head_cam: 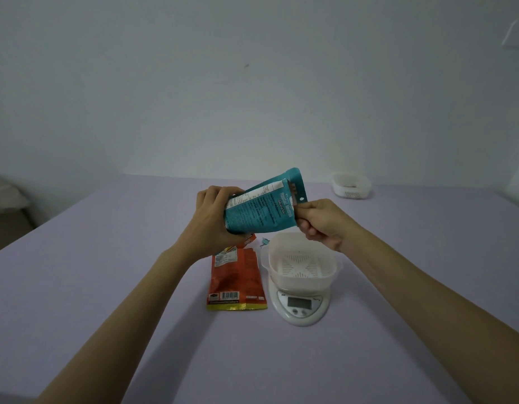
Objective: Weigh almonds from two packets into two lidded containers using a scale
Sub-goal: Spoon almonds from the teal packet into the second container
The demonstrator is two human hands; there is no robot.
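Observation:
A teal almond packet (261,207) is held in the air, tilted with its top toward the right. My left hand (213,217) grips its bottom end. My right hand (319,221) pinches its top edge, just above a white container (302,262) with a slotted insert and nothing in it. That container stands on a white digital scale (300,306). An orange-red packet (236,277) lies flat on the table left of the scale. A second white container (351,185) stands at the far right of the table.
The lilac table (135,287) reaches to a pale wall behind. A small teal scrap (264,242) lies between the red packet and the scale. A pale bundle (4,193) sits off the table's left edge.

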